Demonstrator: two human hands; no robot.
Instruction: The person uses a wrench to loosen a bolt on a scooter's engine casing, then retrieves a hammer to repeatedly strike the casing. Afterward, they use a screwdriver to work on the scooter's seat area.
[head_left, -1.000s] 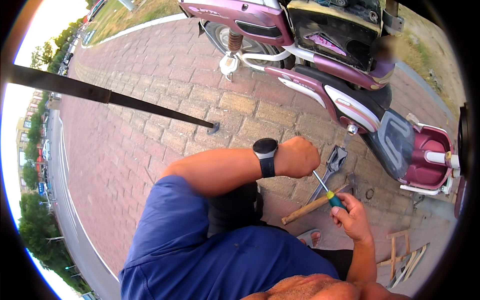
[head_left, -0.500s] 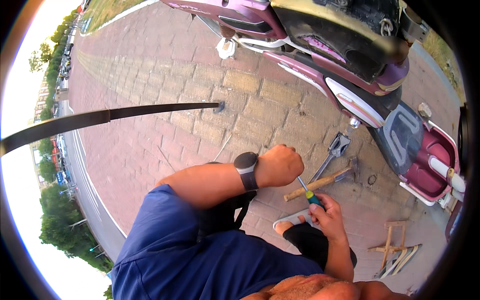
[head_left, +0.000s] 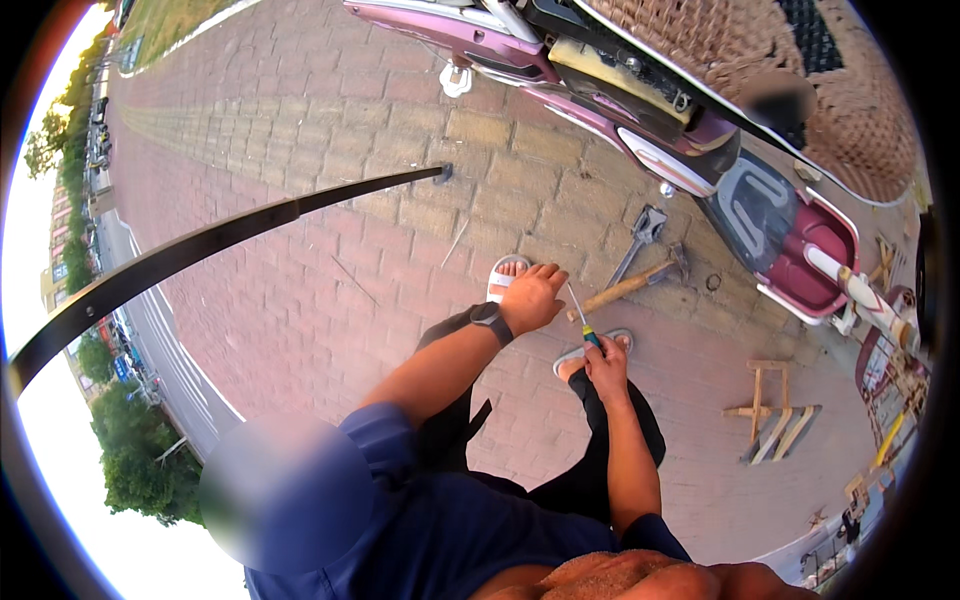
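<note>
My right hand point(head_left: 606, 367) is wrapped round a screwdriver point(head_left: 590, 335) with a yellow and green handle, its thin shaft pointing up and left. The shaft's tip is close beside the fingers of my left hand point(head_left: 533, 298), which has a dark watch point(head_left: 490, 318) at the wrist. My left fingers are bent inward, back of the hand upward; whatever they hold, if anything, is hidden. On the paving just beyond lie a hammer point(head_left: 630, 287) with a wooden handle and a grey metal tool point(head_left: 640, 235) with a wide head.
A purple and white scooter point(head_left: 680, 160) stands at the upper right, with a woven brown cover point(head_left: 860, 130) over it. A small folding stool point(head_left: 765, 412) stands at the right. A dark strap-like bar point(head_left: 250, 225) crosses from the left edge. My sandalled feet rest on the brick paving point(head_left: 350, 190).
My view has shifted, showing more of my legs, both feet and the woven cover. My left hand has turned and its fingers reach further forward. The screwdriver stays in my right hand.
</note>
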